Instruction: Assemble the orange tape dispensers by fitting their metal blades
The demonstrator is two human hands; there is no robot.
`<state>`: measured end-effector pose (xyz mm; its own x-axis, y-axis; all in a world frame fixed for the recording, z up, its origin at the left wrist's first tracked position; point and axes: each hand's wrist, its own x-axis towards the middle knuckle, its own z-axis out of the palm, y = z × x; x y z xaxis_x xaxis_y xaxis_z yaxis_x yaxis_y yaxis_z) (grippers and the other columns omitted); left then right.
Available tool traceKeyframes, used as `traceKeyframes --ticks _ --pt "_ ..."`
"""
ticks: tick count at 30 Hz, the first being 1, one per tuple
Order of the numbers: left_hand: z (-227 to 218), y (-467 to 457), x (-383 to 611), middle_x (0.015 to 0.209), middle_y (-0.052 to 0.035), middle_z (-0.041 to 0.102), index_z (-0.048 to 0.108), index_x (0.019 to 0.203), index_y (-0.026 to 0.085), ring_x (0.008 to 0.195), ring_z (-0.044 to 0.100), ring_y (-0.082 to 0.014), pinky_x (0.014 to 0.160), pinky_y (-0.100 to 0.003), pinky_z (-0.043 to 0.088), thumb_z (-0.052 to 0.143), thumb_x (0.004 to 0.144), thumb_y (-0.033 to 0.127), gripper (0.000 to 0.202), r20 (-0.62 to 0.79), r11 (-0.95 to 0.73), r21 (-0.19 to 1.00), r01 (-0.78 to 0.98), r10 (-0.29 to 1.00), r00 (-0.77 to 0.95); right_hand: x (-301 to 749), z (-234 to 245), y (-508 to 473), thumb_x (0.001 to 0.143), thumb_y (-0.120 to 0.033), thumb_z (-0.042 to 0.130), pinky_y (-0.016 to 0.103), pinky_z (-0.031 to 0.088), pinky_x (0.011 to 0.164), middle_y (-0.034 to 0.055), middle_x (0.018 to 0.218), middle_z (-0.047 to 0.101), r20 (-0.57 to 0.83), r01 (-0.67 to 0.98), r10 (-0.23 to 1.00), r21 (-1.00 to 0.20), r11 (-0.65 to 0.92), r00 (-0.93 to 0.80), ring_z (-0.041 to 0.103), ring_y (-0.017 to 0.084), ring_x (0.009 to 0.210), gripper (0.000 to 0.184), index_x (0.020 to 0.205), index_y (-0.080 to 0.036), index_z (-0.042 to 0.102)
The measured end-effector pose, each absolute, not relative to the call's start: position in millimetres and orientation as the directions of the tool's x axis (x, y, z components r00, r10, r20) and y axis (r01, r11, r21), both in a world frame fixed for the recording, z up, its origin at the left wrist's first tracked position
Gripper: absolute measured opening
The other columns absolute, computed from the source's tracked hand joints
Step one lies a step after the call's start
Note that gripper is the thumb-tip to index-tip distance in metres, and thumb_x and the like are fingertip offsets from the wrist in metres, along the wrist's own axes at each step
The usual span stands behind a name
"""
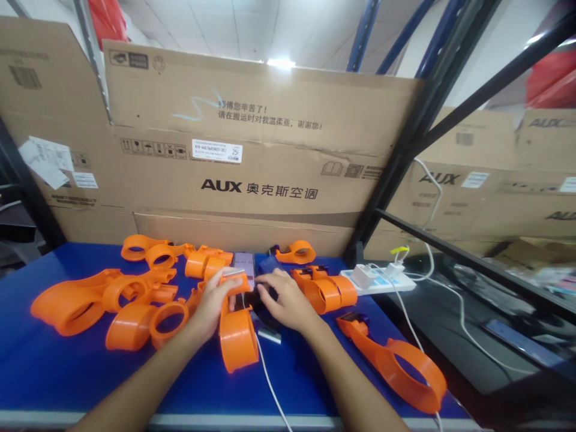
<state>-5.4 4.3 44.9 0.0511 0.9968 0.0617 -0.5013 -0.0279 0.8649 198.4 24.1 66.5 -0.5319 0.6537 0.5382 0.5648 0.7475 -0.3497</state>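
My left hand [211, 306] is closed around an orange plastic tape dispenser [238, 339], its ring hanging towards me. A shiny metal strip [234, 273] shows at the top of this dispenser. Just to the right, my right hand [283, 297] has its fingers bent together over small black parts [258, 303]; what its fingertips pinch is hidden. Below the hands lies a flat silver metal piece [270, 335]. A phone [244, 261] with its screen lit lies behind the hands.
More orange dispensers [130, 327] crowd the left of the blue table [54, 372]. Others [330, 293] lie on the right, one [418, 378] near the front edge. A white power strip [382, 281] feeds white cables. An AUX cardboard panel [261, 162] stands behind, beside a black frame post [400, 150].
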Motion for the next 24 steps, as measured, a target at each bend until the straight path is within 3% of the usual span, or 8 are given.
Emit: traceKeyframes --ticks 3,6,12,15,20,24 --pt "41 4 -3 0.054 0.0047 0.06 0.069 0.097 0.02 0.039 0.046 -0.009 0.044 -0.021 0.033 0.078 0.073 0.022 0.025 0.095 -0.064 0.934 -0.351 0.993 0.073 200 70 21 0.1 -0.029 0.055 0.042 0.049 0.088 0.0079 0.099 0.072 0.631 0.504 0.63 -0.401 0.765 -0.453 0.062 0.025 0.093 0.023 0.119 -0.023 0.068" --pt "41 2 -1 0.056 0.0046 0.059 0.069 0.097 0.02 0.038 0.044 -0.0085 0.043 -0.021 0.032 0.075 0.077 0.022 0.021 0.132 -0.095 0.969 -0.228 0.979 0.156 196 72 17 0.099 -0.031 0.059 0.043 0.049 0.09 0.008 0.105 0.072 0.637 0.428 0.598 -0.424 0.798 -0.486 0.062 0.025 0.097 0.025 0.122 -0.025 0.067" --pt "38 -2 2 0.056 0.0073 0.055 0.063 0.117 0.022 0.037 0.043 -0.0089 0.041 -0.02 0.031 0.072 0.08 0.02 0.038 0.116 -0.1 0.99 -0.102 0.979 0.166 190 71 18 0.099 -0.032 0.059 0.04 0.05 0.086 0.0068 0.099 0.072 0.602 0.398 0.636 -0.496 0.772 -0.483 0.062 0.023 0.092 0.015 0.105 -0.023 0.071" --pt "39 -4 2 0.059 0.0062 0.058 0.061 0.119 0.023 0.038 0.044 -0.0086 0.04 -0.02 0.031 0.076 0.08 0.023 0.042 0.14 -0.117 0.986 -0.123 0.969 0.205 193 72 20 0.1 -0.033 0.059 0.038 0.051 0.085 0.0056 0.094 0.071 0.574 0.402 0.665 -0.53 0.747 -0.479 0.063 0.022 0.09 0.015 0.098 -0.023 0.07" --pt "47 -5 2 0.075 0.0011 0.066 0.064 0.113 0.022 0.045 0.047 -0.0072 0.043 -0.019 0.034 0.084 0.076 0.029 0.043 0.184 -0.104 0.948 -0.302 0.951 0.25 198 72 24 0.1 -0.035 0.058 0.038 0.051 0.083 0.0057 0.093 0.071 0.591 0.406 0.691 -0.559 0.723 -0.416 0.063 0.022 0.089 0.018 0.093 -0.023 0.069" --pt "51 -5 2 0.07 0.0015 0.065 0.064 0.112 0.021 0.05 0.05 -0.0093 0.047 -0.019 0.036 0.084 0.077 0.029 0.042 0.164 -0.064 0.914 -0.4 0.962 0.22 198 73 26 0.099 -0.037 0.059 0.037 0.052 0.08 0.0055 0.09 0.071 0.62 0.42 0.706 -0.571 0.706 -0.343 0.063 0.022 0.085 0.019 0.091 -0.022 0.068"
